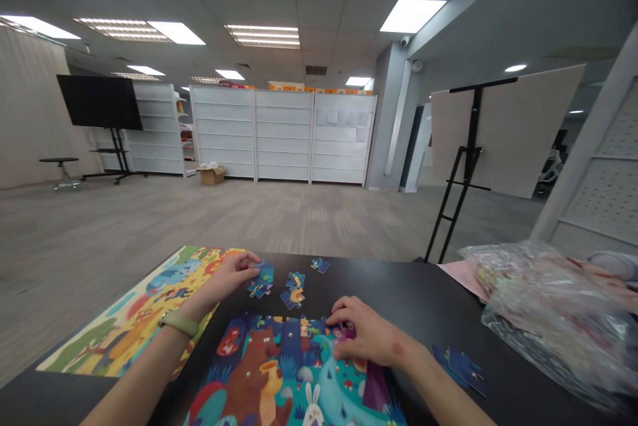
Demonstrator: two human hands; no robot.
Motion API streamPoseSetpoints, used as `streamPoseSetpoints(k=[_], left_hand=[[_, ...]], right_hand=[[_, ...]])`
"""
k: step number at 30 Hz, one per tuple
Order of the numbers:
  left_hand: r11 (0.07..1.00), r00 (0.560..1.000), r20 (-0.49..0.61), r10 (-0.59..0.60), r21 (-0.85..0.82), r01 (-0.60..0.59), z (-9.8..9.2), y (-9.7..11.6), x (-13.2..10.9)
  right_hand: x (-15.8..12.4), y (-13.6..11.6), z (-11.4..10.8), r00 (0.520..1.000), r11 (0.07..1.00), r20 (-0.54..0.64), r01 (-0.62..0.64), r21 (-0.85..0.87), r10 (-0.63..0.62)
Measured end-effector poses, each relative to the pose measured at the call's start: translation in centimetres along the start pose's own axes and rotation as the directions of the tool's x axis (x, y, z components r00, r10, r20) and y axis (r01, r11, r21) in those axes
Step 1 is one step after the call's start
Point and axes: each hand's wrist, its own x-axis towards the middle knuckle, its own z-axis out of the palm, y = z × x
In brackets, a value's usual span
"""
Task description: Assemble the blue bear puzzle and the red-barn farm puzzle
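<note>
A jigsaw puzzle [249,379] with a bear, a rabbit and a blue stream lies on the black table in front of me, partly put together. My right hand [369,336] rests at its upper right, thumb and fingers curled around a puzzle piece with a purple figure [345,331]. Past the upper left edge, my left hand [234,276] has its thumb and fingertips at the side of a few joined blue puzzle pieces [262,280]. Beside those lies another joined cluster of puzzle pieces [294,290], and a smaller one [320,265] is near the far table edge.
A yellow picture sheet [144,319] with animals lies under and beside my left forearm. Dark blue puzzle pieces [459,367] are to the right of my right forearm. Clear plastic bags [553,319] cover the table's right side. An easel [466,160] stands beyond.
</note>
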Motion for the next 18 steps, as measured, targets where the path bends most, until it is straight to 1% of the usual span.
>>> streamPoseSetpoints(k=[2,4,7,10,12,15,18], left_hand=[[0.999,0.995,0.092,-0.036,0.029,0.033,0.0,-0.1,-0.3],[0.996,0.985,0.159,-0.067,0.061,0.058,-0.2,-0.4,-0.5],[0.991,0.97,0.219,-0.103,0.107,0.081,-0.4,-1.3,-0.6],[0.988,0.969,0.223,-0.111,0.128,0.084,-0.5,-2.0,-0.4],[0.989,0.971,0.214,-0.104,0.129,0.078,-0.3,-2.1,-0.3],[0.993,0.977,0.197,-0.078,0.102,0.059,0.0,-1.6,-0.2],[0.999,0.983,0.177,-0.053,0.022,0.049,0.3,-0.7,-0.5]], right_hand=[[-0.3,0.1,-0.5,1.0,1.0,0.017,0.006,-0.014,-0.006],[-0.8,0.1,-1.0,0.999,1.0,0.033,0.007,-0.029,-0.006],[-1.2,0.0,-1.6,0.998,0.999,0.052,-0.027,-0.032,0.028],[-1.4,-0.2,-1.8,0.997,0.998,0.057,-0.051,-0.031,0.053],[-1.3,-0.3,-1.9,0.997,0.998,0.06,-0.049,-0.032,0.05],[-1.3,-0.2,-1.8,0.997,0.998,0.059,-0.05,-0.027,0.051],[-1.3,0.0,-1.7,0.997,0.998,0.056,-0.057,-0.025,0.059]])
